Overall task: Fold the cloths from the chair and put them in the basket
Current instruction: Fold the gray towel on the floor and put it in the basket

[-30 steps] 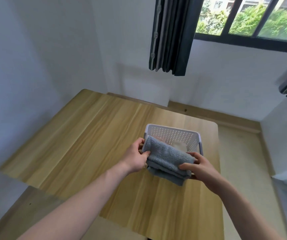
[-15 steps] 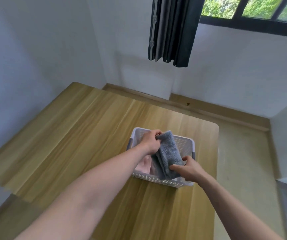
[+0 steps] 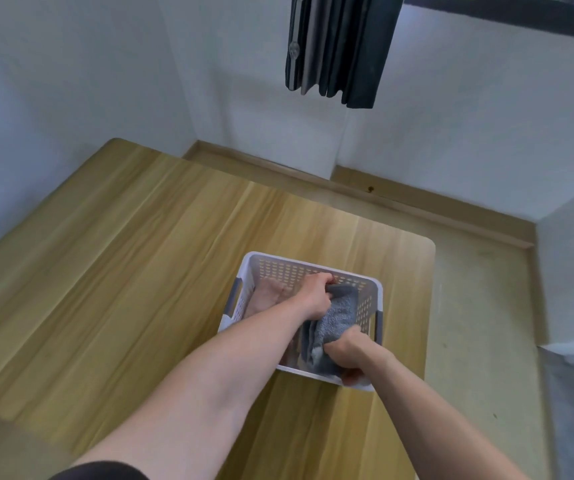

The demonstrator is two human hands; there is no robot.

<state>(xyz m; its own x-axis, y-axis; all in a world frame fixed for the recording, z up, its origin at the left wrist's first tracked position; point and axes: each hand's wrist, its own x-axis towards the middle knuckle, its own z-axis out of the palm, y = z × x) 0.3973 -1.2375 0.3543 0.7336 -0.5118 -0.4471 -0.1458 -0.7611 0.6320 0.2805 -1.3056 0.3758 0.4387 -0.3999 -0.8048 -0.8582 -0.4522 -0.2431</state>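
Wooden table (image 3: 133,271), apparently white-walled corner.

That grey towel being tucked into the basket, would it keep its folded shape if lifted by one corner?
Probably not. The grey towel bends and bunches between the left hand and right hand, so it looks floppy. Its fuzzy pile should grip well. It seems light, since the thin-walled basket sits undisturbed.

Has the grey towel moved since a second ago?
Yes. The grey towel was held above the table in front of the basket; it is now down inside it, gripped by the left hand and right hand.
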